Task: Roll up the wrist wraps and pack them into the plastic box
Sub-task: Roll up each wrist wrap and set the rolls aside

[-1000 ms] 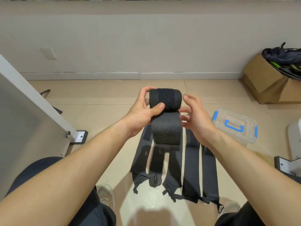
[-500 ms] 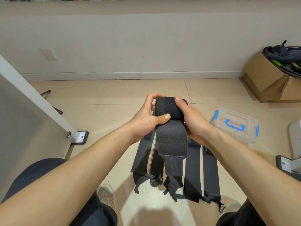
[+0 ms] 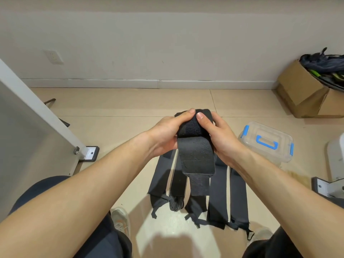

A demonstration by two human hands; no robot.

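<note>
Head view: tiled floor, pale wall, plastic box, cardboard box.

lidded plastic box right, bare floor ahead, panel left

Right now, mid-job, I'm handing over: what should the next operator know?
Hands: left hand and right hand both grip the part-rolled wrap, thumbs on top; its tail hangs loose.
The other wraps lie flat on the floor beneath.
The box sits on the floor to the right, lid on.
Done: one roll started.
Left: finish it, roll the rest, open the box, pack all.
</note>
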